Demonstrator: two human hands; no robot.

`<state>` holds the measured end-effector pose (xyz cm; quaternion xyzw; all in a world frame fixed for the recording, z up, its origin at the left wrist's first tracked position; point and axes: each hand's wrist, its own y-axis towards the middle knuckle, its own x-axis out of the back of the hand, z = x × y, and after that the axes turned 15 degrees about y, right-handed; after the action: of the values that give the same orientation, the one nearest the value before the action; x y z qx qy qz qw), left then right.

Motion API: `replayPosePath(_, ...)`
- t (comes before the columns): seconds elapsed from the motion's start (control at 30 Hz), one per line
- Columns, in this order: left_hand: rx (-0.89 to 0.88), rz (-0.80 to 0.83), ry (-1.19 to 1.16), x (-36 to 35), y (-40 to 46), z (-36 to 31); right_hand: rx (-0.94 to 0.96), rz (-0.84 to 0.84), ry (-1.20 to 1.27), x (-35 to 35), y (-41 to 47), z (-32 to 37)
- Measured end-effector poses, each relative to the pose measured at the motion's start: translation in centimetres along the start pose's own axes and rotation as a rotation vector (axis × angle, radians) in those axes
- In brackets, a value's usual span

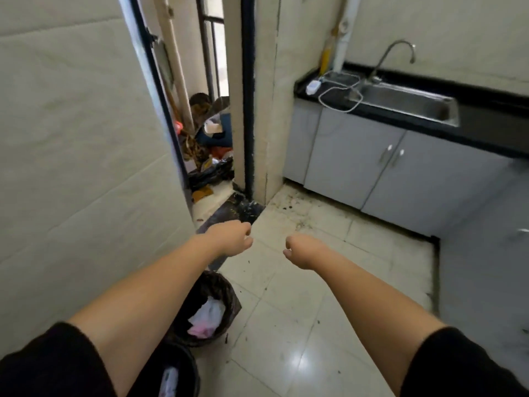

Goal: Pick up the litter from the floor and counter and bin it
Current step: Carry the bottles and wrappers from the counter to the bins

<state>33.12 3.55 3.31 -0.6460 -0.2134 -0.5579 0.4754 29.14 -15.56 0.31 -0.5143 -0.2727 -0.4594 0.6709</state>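
Both hands, left hand (229,239) and right hand (300,252), hang loosely curled and seemingly empty over the floor (300,325), well short of the crumbs (289,208) by the bench (372,116), which look light and loose, best pinched or swept together, with the bin (210,308) just under the left forearm.

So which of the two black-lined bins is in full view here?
The upper bin, below the left hand, showing white and pink bags inside. The other bin, at the bottom edge, is partly hidden behind the left arm.

Both hands (232,237) (300,250) seemingly curled, empty, above bin (226,287) on floor (300,325).
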Motion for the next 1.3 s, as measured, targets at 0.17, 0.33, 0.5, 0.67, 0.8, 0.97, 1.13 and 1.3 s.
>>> replayPosePath(0.17, -0.176, 0.045, 0.021, 1.0, -1.1, -9.2, -0.202, -0.002, 0.087, -1.0, -7.7, -7.8)
replayPosePath(0.33, -0.284, 0.054, 0.132, 0.9, -1.6, -19.1, -0.357, 0.001, 0.205, -2.5, -15.5, -15.5)
replayPosePath(0.5, -0.395, 0.024, 0.175, 2.4, -2.2, -31.5, -0.480, -0.104, 0.272, -1.9, -25.7, -24.1)
replayPosePath(0.67, -0.579, -0.041, 0.187, 5.0, -4.2, -45.8, -0.622, -0.241, 0.306, 0.2, -35.9, -32.4)
replayPosePath(0.8, -0.734, -0.082, 0.235, 6.9, -5.2, -55.4, -0.750, -0.350, 0.378, 0.9, -42.1, -38.4)
replayPosePath(0.97, -0.861, -0.131, 0.309, 8.7, -3.2, -63.8, -0.882, -0.425, 0.435, 1.9, -46.2, -44.7)
replayPosePath(1.13, -0.970, -0.170, 0.377, 10.7, 2.5, -70.5, -0.969, -0.506, 0.486, 4.0, -46.6, -51.4)
replayPosePath(1.3, -1.074, -0.176, 0.443, 13.6, 9.4, -77.1, -1.069, -0.646, 0.560, 6.3, -46.0, -58.1)
